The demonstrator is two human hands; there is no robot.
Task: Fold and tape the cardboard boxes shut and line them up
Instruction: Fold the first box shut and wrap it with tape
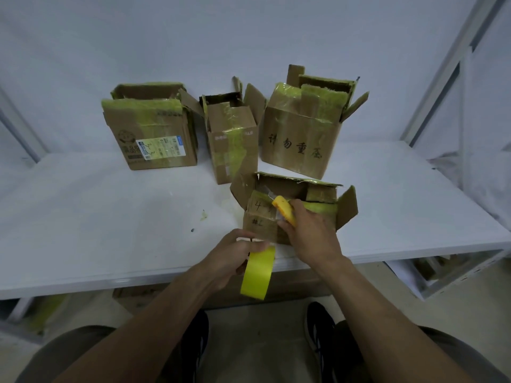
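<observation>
A small cardboard box (262, 225) with open flaps sits at the white table's front edge. My right hand (309, 230) grips a yellow utility knife (284, 210) over the box's near side, with the blade end pointing into the box. My left hand (235, 252) holds a roll of yellow tape (257, 275) just below the table edge, in front of the box. Three more boxes stand in a row behind: a left box (154, 134), a narrow middle box (233, 142) and a right box (301, 134), all with flaps up and old yellow tape on them.
The white table (96, 217) ends at a front edge near my hands. A small green scrap (204, 215) and a dark speck (192, 230) lie on it. White metal shelf frames (448, 87) stand to the right. My knees and shoes are below.
</observation>
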